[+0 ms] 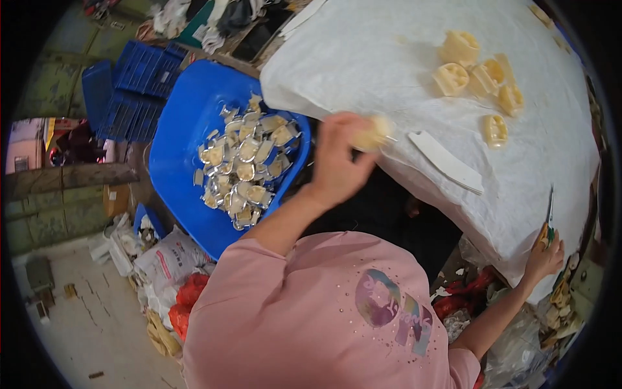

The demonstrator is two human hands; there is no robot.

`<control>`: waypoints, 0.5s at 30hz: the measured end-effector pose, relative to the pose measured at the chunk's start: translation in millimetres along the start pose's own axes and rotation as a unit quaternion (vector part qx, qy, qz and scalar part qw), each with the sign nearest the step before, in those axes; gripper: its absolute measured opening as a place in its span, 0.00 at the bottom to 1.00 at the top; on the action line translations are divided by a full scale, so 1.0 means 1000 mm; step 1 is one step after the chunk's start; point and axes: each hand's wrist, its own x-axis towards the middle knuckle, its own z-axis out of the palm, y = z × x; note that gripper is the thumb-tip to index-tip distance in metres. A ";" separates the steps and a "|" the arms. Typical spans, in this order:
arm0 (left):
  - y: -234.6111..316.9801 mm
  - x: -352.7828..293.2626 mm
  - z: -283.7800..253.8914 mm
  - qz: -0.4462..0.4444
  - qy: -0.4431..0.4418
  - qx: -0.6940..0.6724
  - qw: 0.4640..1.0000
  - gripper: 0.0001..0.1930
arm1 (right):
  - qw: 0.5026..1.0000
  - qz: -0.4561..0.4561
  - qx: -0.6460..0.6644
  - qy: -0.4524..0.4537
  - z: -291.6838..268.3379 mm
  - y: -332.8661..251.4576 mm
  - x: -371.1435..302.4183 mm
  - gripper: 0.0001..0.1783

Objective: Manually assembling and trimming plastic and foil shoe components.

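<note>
So the left hand (340,155) is around the centre of the frame, a bit blurry, with the thumb and fingers pinching a pale yellow moulded piece (370,133) right by the near edge of the table. Some thin, light bit pokes out of the piece on its right side, too smeared to say what it is. The right hand (547,256) is way over at the right of the frame, fingers curled round the green handle of a pair of scissors (551,211), slim blades aimed at the top of the frame. The table is covered with a white sheet (363,58), and at the upper right of the frame there's a bunch of yellow moulded pieces (451,79) sitting close together, plus one just below the rest. A curved white strip (447,162) lies flat between the two hands. Left of centre is a big blue tub (178,142) with a heap of shiny silver-and-cream parts (246,155) in it, and blue crates (146,71) are stacked at the upper left. Pink shirt (311,311) fills the bottom middle.
</note>
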 end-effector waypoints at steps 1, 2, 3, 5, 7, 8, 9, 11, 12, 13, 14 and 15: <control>-0.014 -0.009 -0.016 -0.049 0.024 0.092 0.994 0.26 | 1.000 -0.006 0.003 -0.001 -0.013 -0.009 0.002 0.23; -0.033 -0.020 -0.033 -0.092 0.056 0.132 0.985 0.26 | 0.987 -0.041 0.156 0.008 -0.031 -0.022 0.005 0.22; -0.050 -0.029 -0.050 -0.119 0.068 0.186 0.973 0.27 | 0.951 -0.073 0.301 0.016 -0.053 -0.036 0.007 0.20; -0.073 -0.043 -0.075 -0.201 0.067 0.266 0.940 0.31 | 0.807 -0.154 0.568 -0.056 -0.105 -0.080 0.004 0.16; -0.101 -0.059 -0.095 -0.229 0.052 0.319 0.918 0.34 | 0.718 -0.272 0.635 -0.078 -0.167 -0.133 -0.007 0.18; -0.118 -0.067 -0.102 -0.230 0.027 0.318 0.919 0.35 | 0.638 -0.328 0.689 -0.099 -0.191 -0.151 -0.016 0.18; -0.130 -0.071 -0.110 -0.215 0.016 0.335 0.917 0.34 | 0.612 -0.339 0.680 -0.218 -0.240 -0.168 -0.015 0.12; -0.140 -0.071 -0.114 -0.158 0.010 0.349 0.924 0.29 | 0.352 -0.496 0.793 -0.036 -0.236 -0.208 -0.018 0.08; -0.135 -0.055 -0.104 -0.105 0.004 0.325 0.940 0.25 | 0.384 -0.379 0.809 -0.234 -0.277 -0.186 -0.019 0.14; -0.123 -0.049 -0.106 -0.059 0.014 0.330 0.942 0.22 | 0.352 -0.430 0.822 -0.127 -0.285 -0.196 -0.023 0.14; -0.101 -0.041 -0.107 -0.072 0.023 0.317 0.945 0.19 | 0.313 -0.481 0.819 -0.016 -0.287 -0.200 -0.022 0.15; -0.086 -0.031 -0.097 -0.079 0.034 0.302 0.949 0.17 | 0.342 -0.474 0.811 -0.020 -0.290 -0.196 -0.015 0.15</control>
